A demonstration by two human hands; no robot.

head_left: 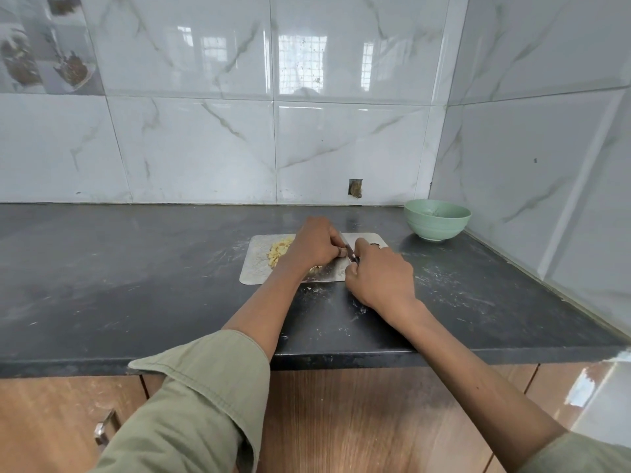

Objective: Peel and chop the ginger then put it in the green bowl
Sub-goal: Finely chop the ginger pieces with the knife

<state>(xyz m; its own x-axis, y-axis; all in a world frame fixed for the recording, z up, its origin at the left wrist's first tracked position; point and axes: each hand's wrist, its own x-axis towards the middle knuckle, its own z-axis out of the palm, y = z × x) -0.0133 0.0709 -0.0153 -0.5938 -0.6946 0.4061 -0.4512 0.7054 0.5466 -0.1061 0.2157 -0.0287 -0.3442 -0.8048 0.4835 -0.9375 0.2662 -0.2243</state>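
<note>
A metal cutting board (258, 268) lies on the dark counter. A pile of pale yellow chopped ginger (278, 254) sits on its left part. My left hand (312, 244) presses a small ginger piece (341, 253) down on the board; most of that piece is hidden under my fingers. My right hand (380, 276) grips a knife (349, 249), whose blade rests against the ginger piece beside my left fingertips. The green bowl (437, 220) stands at the back right of the counter, apart from the board.
The black countertop (136, 285) runs left, dusted with white specks. Tiled walls close off the back and the right side near the bowl. Wooden cabinet fronts with a metal handle (104, 428) lie below the counter's front edge.
</note>
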